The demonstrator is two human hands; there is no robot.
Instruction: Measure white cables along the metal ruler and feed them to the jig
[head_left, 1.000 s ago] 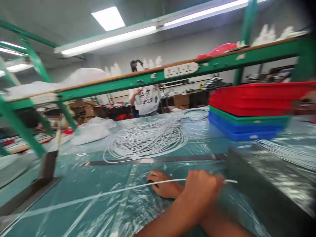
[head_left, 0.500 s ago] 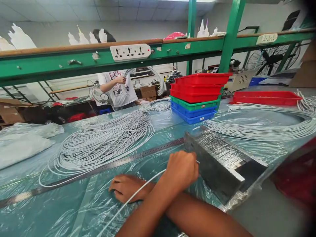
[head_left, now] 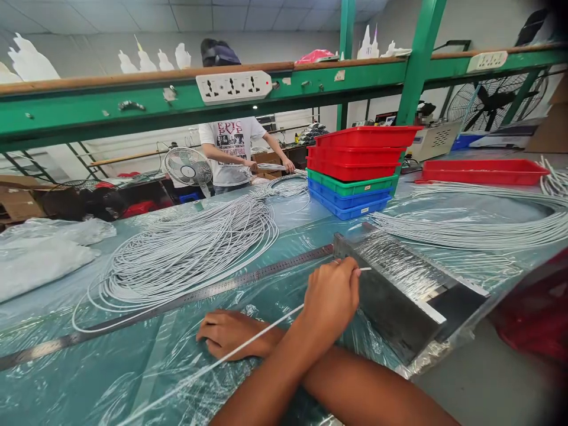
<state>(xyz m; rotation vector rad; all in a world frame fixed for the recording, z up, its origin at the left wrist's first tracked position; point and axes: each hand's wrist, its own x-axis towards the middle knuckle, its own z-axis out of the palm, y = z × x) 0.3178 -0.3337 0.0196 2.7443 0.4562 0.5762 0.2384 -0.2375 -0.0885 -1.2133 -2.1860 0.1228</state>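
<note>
My forearms are crossed over the plastic-covered teal table. My left hand reaches to the right and is closed on a thin white cable. The cable's short free end pokes out of my fist and touches the face of a grey metal block. My right hand lies to the left, palm down on the table, fingers spread beside the cable. The cable runs on toward the lower left. A long steel ruler lies just beyond my hands and ends at the block.
Large coils of white cable lie behind the ruler, and more cable lies at the right. Stacked red, green and blue trays stand at the back. Across the table a person in a white T-shirt handles cable. A green shelf beam with a power strip hangs overhead.
The view has swung right and steadied. My left hand has brought the cable end up to the metal block. The person across has lowered both hands to the table.
</note>
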